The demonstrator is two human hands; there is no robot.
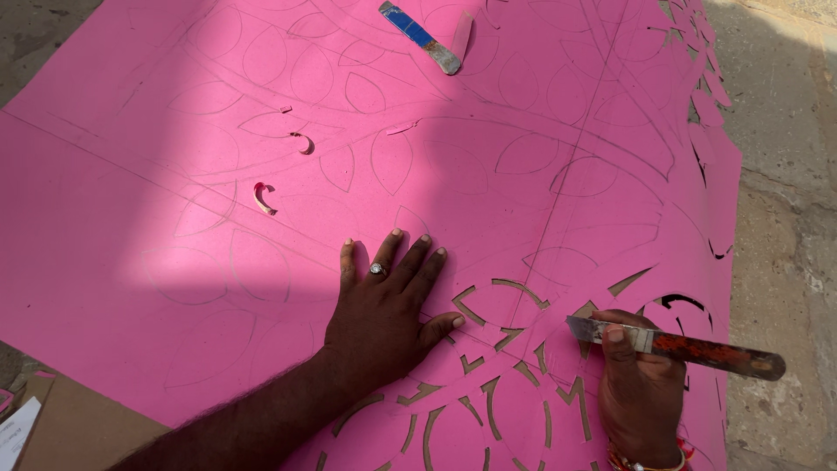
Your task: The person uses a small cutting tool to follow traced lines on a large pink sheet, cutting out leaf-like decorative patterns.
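- The left hand point(388, 301) lies flat and open on the big pink sheet point(131, 262), fingers spread and a ring on one of them. Pressed down like that, it seems to pin the sheet so that it cannot slide or lift beside the cutting.
- The right hand point(641, 392) is closed around a flat metal blade point(676, 346) with a worn red handle, forefinger laid along the top. I judge that this steadies the tip, which rests on the sheet just beside the slots already cut.
- The sheet lies under both hands. The cut-out pattern point(488, 384) sits between and below them, brown showing through the openings.
- Beyond the left fingertips run leaf shapes drawn in pencil point(388, 161), not yet cut through.
- Farther out from the left hand lie small curled pink offcuts point(263, 199), loose on the surface.
- Well beyond both hands, at the far end of the sheet, rests a second blade point(421, 37) with a blue handle, untouched.
- To the outside of the right hand the sheet ends at a rough concrete floor point(785, 218).
- Brown cardboard point(78, 427) shows beside the left forearm.
- Nothing lies between the two hands except the sheet itself.
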